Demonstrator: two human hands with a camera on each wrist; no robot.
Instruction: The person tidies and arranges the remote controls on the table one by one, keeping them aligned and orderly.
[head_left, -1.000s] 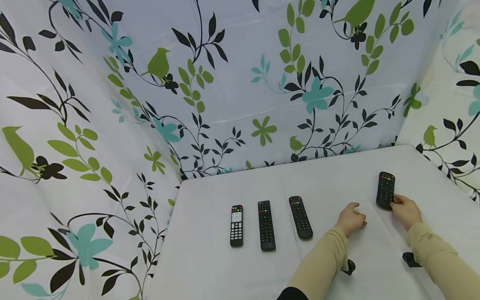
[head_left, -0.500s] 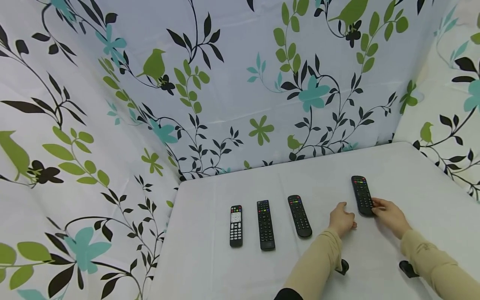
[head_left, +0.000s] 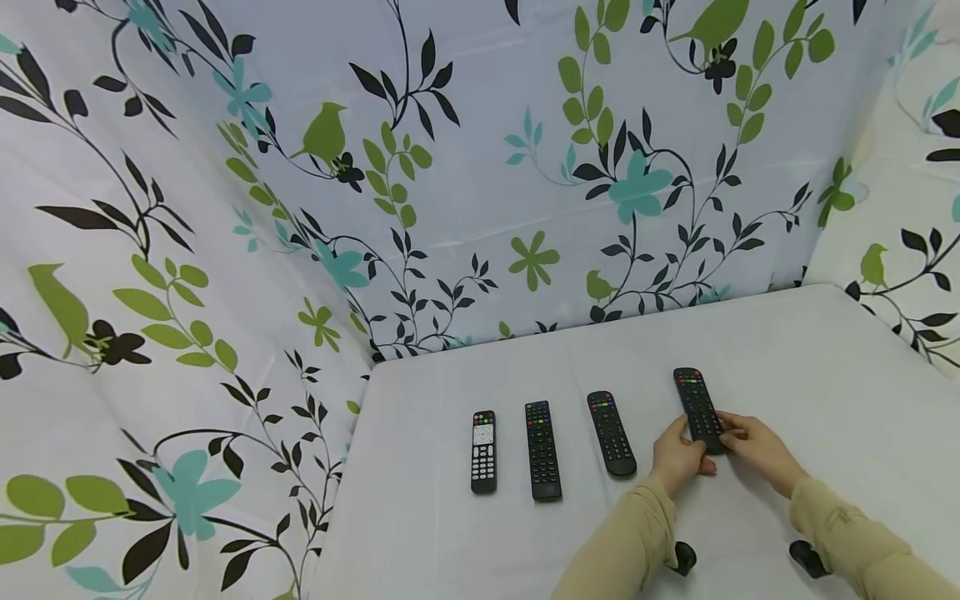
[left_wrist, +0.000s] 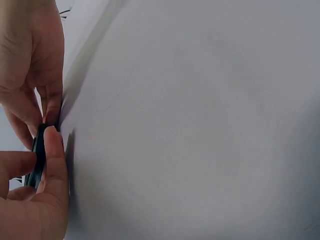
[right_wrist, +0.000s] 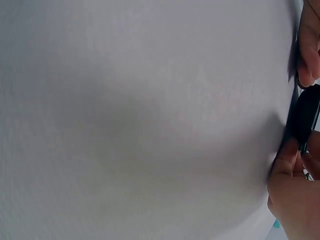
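Black remote (head_left: 697,408), fourth in the line, lies on the white tablecloth (head_left: 825,375) at the right end of a row. Its near end is caught between both hands; its far end, with the coloured buttons, points away toward the curtain and tilts slightly left.

Right hand (head_left: 757,446) has thumb and fingers curled onto the remote's near right edge. Left hand (head_left: 678,454) closes in from the other side, thumb up along the left edge, fingers beneath or beside the near end. The left wrist view shows fingers (left_wrist: 52,150) of both hands pinching a thin dark edge (left_wrist: 37,155) low against the cloth. The right wrist view shows the same dark body (right_wrist: 302,120) held between fingertips at the frame's right margin. Judged: a two-sided hold like this suits fine squaring of the remote.

To its left, three more remotes lie flat, apart from one another and roughly parallel: a black one (head_left: 611,433) nearest, a longer black one (head_left: 543,450), and a shorter one with a pale upper panel (head_left: 483,451).

Tan sleeves (head_left: 630,542) cover both forearms. Floral bird-print curtain (head_left: 450,167) walls the table on three sides.
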